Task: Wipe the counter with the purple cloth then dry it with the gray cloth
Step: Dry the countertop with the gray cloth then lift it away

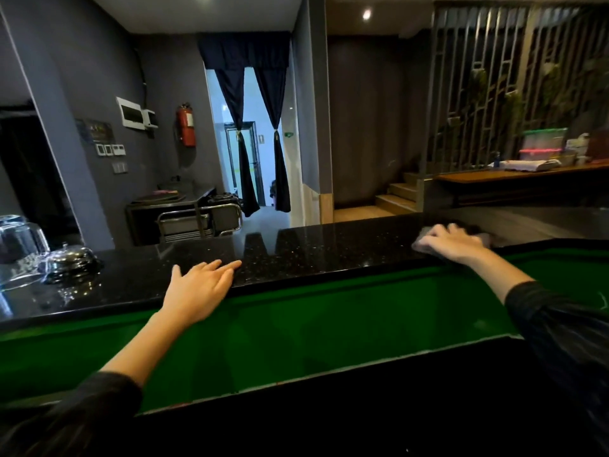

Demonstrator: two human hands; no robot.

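A black speckled counter point(313, 249) runs across the view above a green panel. My right hand point(451, 242) lies flat on a gray cloth point(425, 233) at the counter's right end, fingers spread and pressing it down. The cloth shows only at its edges around the hand. My left hand point(201, 288) rests open at the counter's near edge, fingers together and pointing right, holding nothing. No purple cloth is in view.
At the far left of the counter stand an upturned glass point(18, 240) and a shiny metal bell point(71, 260). Behind the counter are a metal cart point(197, 222), a curtained doorway and steps. A wooden shelf point(514, 174) with boxes sits at the right.
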